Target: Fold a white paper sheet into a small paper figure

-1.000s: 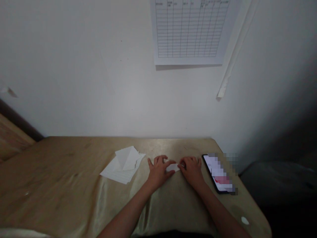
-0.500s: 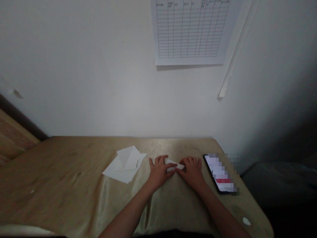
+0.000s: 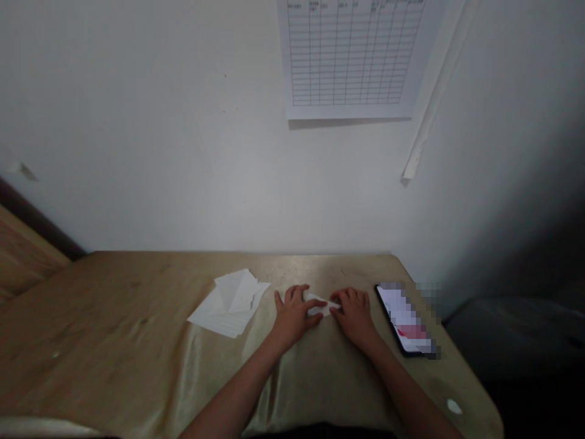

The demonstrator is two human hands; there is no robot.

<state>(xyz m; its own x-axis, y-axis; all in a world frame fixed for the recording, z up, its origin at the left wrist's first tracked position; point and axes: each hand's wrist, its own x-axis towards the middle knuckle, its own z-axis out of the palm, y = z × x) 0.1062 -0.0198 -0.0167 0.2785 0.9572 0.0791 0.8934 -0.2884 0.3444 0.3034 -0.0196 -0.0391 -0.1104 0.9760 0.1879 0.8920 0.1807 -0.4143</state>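
Holding paper point(image 3: 323, 310) on table point(image 3: 137, 317), right of sheets point(image 3: 219, 323), with left hand point(image 3: 292, 314), thumb and forefinger slightly parted; pinching right tip with nearly closed right hand point(image 3: 355, 314). Align edges before pressing.

Against a second ago, the small white paper point(image 3: 326, 310) between the hands shows differently: a strip of it is now visible beyond the index finger of the left hand point(image 3: 292, 318), and that finger's tip now lies lower across the sheet. Compared with half a second ago, the thumb of the right hand point(image 3: 355, 314) has drawn back toward the right, away from the left fingertips, and more of the paper shows between the two thumbs.
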